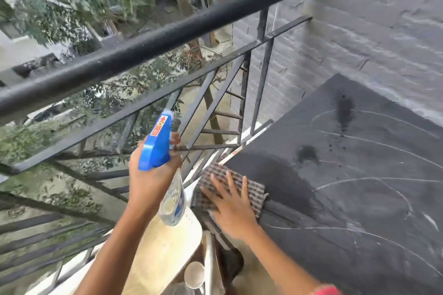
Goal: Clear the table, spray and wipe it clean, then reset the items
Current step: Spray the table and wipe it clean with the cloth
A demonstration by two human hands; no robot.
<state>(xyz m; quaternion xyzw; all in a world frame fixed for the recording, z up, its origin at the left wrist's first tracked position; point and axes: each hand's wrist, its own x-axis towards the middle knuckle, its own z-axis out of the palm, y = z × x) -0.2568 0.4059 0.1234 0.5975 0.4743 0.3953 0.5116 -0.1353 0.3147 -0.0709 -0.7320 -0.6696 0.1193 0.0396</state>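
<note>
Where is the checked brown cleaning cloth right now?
In the head view, the checked brown cloth lies flat under the right hand on the dark grey table's near-left corner, beside the spray bottle.

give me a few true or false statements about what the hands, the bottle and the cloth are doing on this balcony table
1. The left hand holds a clear spray bottle with a blue trigger head. True.
2. The right hand lies flat on a checked woven cloth. True.
3. The cloth sits in the middle of the dark grey tabletop. False: it is at the near left corner.
4. The tabletop is fully dry. False: dark wet patches show.
</note>
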